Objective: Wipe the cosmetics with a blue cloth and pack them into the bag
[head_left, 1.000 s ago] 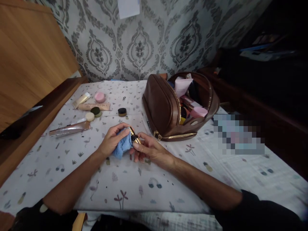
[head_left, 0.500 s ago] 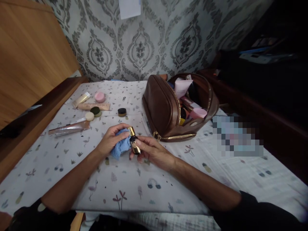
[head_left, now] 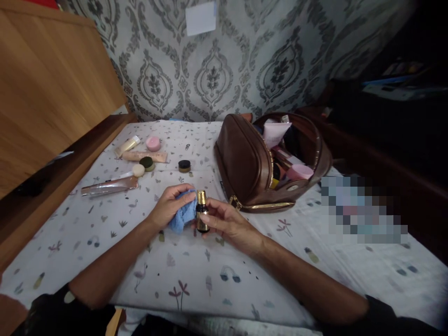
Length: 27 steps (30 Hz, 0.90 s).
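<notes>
My right hand [head_left: 227, 223] pinches a small dark bottle with a gold cap [head_left: 202, 216] and holds it upright just above the patterned bedsheet [head_left: 196, 275]. My left hand [head_left: 171, 205] is closed on a crumpled blue cloth [head_left: 182, 218] and presses it against the bottle's left side. Both hands meet in the middle of the bed, just left of an open brown cosmetic bag [head_left: 252, 163].
The brown bag holds several tubes and pots. At the back left lie a rose-gold tube [head_left: 108, 188], a beige tube [head_left: 145, 156], a pink jar [head_left: 153, 143], a small dark jar [head_left: 184, 165] and a sponge applicator [head_left: 136, 171]. A wooden headboard [head_left: 45, 98] rises at the left; dark furniture stands right.
My right hand has turned the bottle from tilted to upright, gold cap up. The left hand still holds the blue cloth against it. The camera view shifted slightly.
</notes>
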Each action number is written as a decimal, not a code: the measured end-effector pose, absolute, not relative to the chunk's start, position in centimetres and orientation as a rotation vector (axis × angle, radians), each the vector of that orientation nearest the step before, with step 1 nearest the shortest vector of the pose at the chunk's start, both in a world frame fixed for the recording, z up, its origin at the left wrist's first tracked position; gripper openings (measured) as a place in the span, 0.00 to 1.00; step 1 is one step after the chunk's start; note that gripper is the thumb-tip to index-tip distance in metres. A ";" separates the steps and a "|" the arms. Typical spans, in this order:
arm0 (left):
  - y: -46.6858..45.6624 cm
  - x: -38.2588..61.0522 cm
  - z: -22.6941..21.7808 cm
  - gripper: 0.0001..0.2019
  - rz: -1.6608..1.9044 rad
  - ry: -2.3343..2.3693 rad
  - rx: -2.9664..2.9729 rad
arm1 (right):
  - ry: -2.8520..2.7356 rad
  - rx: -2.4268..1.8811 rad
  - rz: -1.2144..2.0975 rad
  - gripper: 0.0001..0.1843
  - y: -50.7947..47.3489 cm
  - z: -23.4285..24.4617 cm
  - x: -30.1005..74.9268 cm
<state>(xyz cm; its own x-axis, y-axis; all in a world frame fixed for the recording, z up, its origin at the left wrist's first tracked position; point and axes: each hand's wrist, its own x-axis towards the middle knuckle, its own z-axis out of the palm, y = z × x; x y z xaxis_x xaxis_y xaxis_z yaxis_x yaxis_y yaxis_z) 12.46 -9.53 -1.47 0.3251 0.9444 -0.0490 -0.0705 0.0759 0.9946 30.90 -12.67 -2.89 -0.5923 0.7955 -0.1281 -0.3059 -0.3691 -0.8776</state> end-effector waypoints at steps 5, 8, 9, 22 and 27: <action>-9.4 12.2 -1.4 0.18 0.959 0.909 1.394 | -1.200 -0.770 1.879 0.23 -12.5 -3.4 31.1; -9.4 12.2 -1.3 0.18 0.914 0.888 1.485 | -1.220 -0.785 1.835 0.22 -12.5 -3.6 31.1; -9.5 12.2 -1.3 0.18 0.904 0.887 1.494 | -1.210 -0.779 1.825 0.22 -12.5 -3.5 31.1; -10.0 12.7 -1.7 0.25 0.815 0.829 1.331 | -1.144 -0.817 1.530 0.19 -12.4 -2.5 31.0; -9.8 12.5 -1.5 0.17 0.827 0.961 1.461 | -1.116 -0.869 1.372 0.18 -12.4 -2.4 31.4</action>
